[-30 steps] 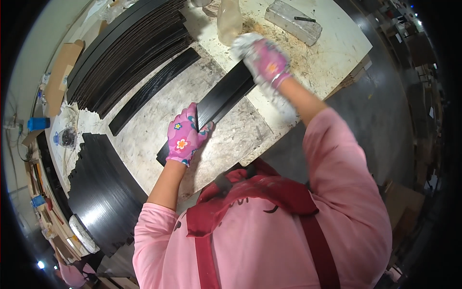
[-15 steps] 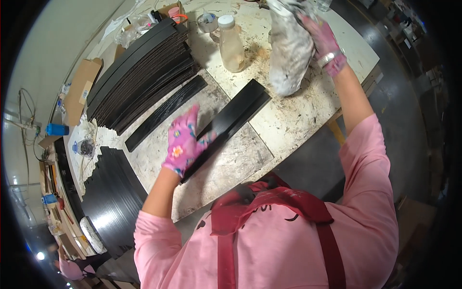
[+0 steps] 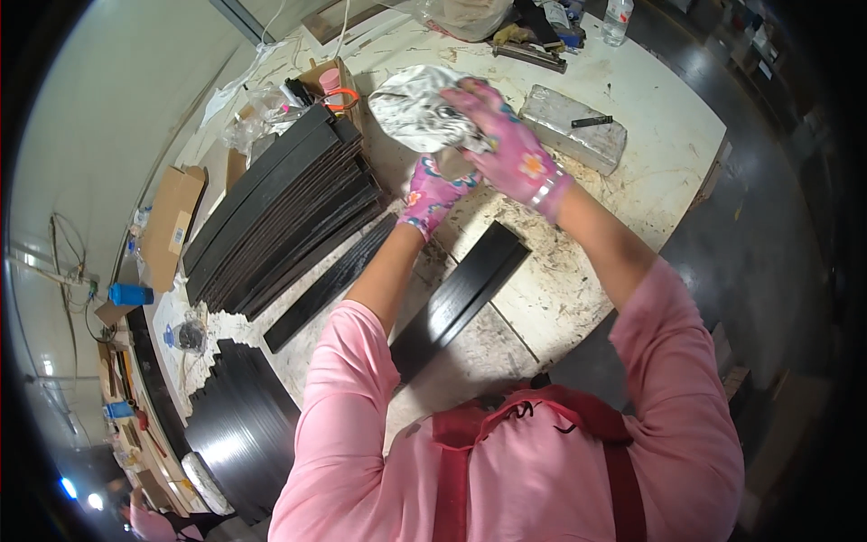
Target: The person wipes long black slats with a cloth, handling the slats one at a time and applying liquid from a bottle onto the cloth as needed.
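Both your hands are up over the far half of the worktable, working a crumpled white rag. Your right hand, in a pink flowered glove, lies across the top of the rag with the fingers curled down over it, grasping it. Your left hand, gloved the same, comes up from below; its fingers close around a small tan object just under the rag. What that object is cannot be told, as most of it is hidden by the two hands.

The rag is held in the air, above the table and clear of its surface, between the stack of black strips and the grey block.

Below your forearms a long black strip lies flat and alone on the stained tabletop, running diagonally, with neither hand touching it.

To your left, a stack of black strips lies in a fanned pile; a single narrower black strip lies beside it.

A wrapped grey block sits on the table to the right of your right hand, with a small dark tool on top.
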### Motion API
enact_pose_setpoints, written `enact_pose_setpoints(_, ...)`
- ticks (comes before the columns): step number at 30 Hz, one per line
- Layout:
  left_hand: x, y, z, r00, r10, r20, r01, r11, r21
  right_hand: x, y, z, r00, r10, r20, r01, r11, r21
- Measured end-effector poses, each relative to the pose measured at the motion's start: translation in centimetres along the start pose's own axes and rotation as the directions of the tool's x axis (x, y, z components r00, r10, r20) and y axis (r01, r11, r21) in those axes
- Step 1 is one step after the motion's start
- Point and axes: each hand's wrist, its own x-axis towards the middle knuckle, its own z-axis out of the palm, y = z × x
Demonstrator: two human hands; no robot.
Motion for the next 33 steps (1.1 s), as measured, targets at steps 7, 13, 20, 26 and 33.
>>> enact_pose_setpoints(7, -0.7, 4.5, -1.2, 0.982, 0.190, 0.022, -0.185, 0.916, 0.357, -7.2, 7.7, -2.8, 0.795, 0.580, 0.176, -0.171, -0.064, 0.983)
enact_pose_setpoints(13, -2.2, 9.6, -5.4, 0.929, 0.191, 0.318, -0.368, 0.368, 0.854, -13.4, 9.3, -2.8, 0.885, 0.251, 0.391, -0.135, -0.665, 0.734)
enact_pose_setpoints(20, -1.5, 14.4, -6.8, 0.807, 0.354, 0.472, -0.515, 0.032, 0.857, -14.6, 9.8, -1.4, 0.907, 0.123, 0.403, -0.162, -0.781, 0.603)
enact_pose_setpoints(26, -0.3, 16.6, -7.4, 0.770, 0.328, 0.548, -0.548, -0.102, 0.830, -14.9, 9.6, -1.4, 0.934, 0.074, 0.349, -0.172, -0.763, 0.623)
enact_pose_setpoints(33, 1.5, 17.6, -5.3, 0.717, 0.325, 0.617, -0.596, -0.175, 0.784, -16.5, 12.1, 0.0, 0.949, 0.038, 0.314, -0.171, -0.773, 0.611)
